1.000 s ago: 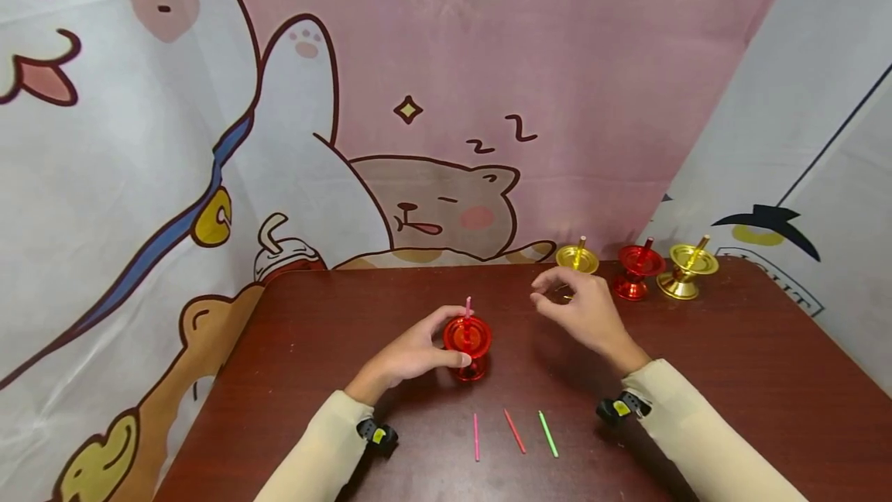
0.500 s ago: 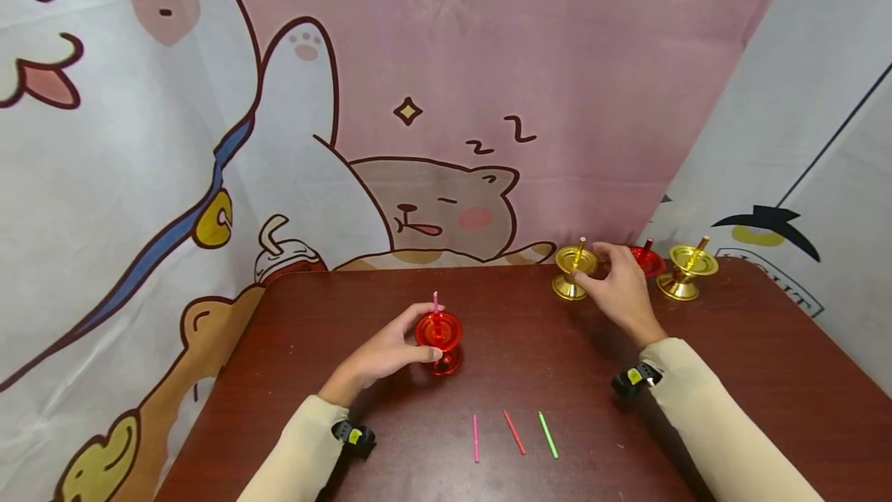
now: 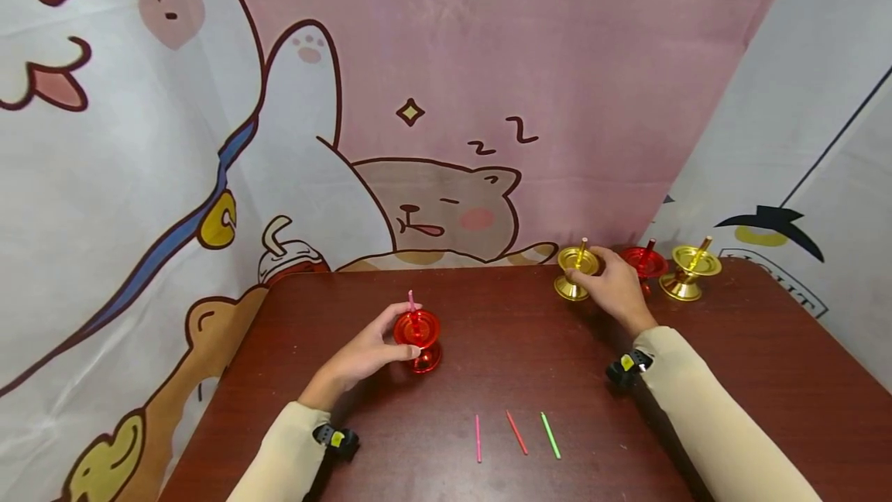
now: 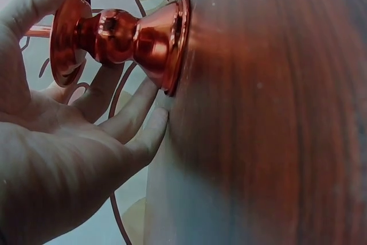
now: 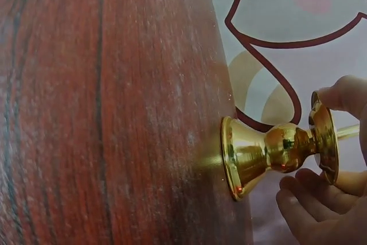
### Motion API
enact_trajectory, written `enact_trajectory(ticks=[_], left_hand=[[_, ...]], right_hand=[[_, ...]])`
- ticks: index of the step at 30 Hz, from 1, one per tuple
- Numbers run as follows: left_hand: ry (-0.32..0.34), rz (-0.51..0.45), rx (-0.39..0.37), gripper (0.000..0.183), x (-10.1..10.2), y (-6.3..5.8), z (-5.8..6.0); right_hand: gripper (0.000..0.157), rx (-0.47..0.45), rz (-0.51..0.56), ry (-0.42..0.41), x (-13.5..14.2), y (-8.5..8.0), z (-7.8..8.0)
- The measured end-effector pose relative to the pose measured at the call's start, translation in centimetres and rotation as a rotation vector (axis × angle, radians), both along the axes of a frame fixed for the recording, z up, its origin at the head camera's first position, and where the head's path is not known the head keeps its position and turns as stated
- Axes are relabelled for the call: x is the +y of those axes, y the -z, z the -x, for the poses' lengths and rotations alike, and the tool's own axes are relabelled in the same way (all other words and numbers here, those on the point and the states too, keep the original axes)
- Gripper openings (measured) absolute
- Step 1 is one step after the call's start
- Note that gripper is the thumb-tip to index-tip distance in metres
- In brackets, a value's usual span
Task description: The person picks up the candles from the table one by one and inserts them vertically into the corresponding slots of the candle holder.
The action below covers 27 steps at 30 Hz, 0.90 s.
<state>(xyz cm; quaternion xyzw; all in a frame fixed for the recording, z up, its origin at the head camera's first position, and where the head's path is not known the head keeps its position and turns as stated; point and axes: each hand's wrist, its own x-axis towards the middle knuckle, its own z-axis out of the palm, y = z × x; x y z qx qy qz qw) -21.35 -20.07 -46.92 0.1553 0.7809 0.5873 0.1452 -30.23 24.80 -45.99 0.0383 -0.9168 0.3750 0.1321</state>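
Observation:
My left hand point(image 3: 368, 347) grips a red metallic candle holder point(image 3: 423, 359) by its upper dish, thumb on the near side and fingers behind. A pink candle point(image 3: 411, 300) stands upright in that holder. In the left wrist view the red holder's base point(image 4: 166, 47) is right at the tabletop. At the back right, my right hand point(image 3: 616, 289) holds a gold candle holder point(image 3: 573, 287) by the rim of its dish, with a gold-coloured stick upright in it. The gold holder's base point(image 5: 235, 159) stands close against the table in the right wrist view.
Another red holder point(image 3: 644, 260) and a second gold holder point(image 3: 686, 283) stand to the right of my right hand. Pink point(image 3: 478, 438), red point(image 3: 516, 432) and green point(image 3: 550, 435) thin candles lie on the table near the front. A printed cloth point(image 3: 585, 60) hangs behind the table.
My left hand has moved the red holder leftward across the table. My right hand has gone right, then taken hold of the gold holder's dish.

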Motion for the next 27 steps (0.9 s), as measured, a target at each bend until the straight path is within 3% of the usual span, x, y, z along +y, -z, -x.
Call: enact_trajectory(ticks=[7, 10, 17, 20, 23, 27], left_hand=[[-0.037, -0.019, -0.004, 0.075, -0.2, 0.0, -0.7], [-0.092, -0.022, 0.027, 0.072, -0.2, -0.1, -1.3], [-0.349, 0.119, 0.221, 0.064, 0.4, -1.4, -3.1], [-0.407, 0.141, 0.318, 0.055, 1.0, -2.5, -4.1], [-0.365, 0.114, 0.418, 0.044, 1.9, -3.3, -5.2], [-0.223, 0.061, 0.492, 0.038, 3.6, -3.8, -6.2]], right_hand=[[0.071, -0.031, -0.002, -0.026, -0.1, 0.1, -0.4], [0.073, -0.059, 0.003, -0.041, -0.3, -0.1, -0.7], [0.072, -0.060, -0.010, -0.068, -0.7, -0.1, -1.1], [0.070, -0.048, -0.017, -0.087, -1.0, -0.3, -1.5], [0.067, -0.024, -0.024, -0.110, -1.4, -0.5, -2.0], [0.064, -0.005, -0.027, -0.152, -2.2, -0.7, -2.7]])
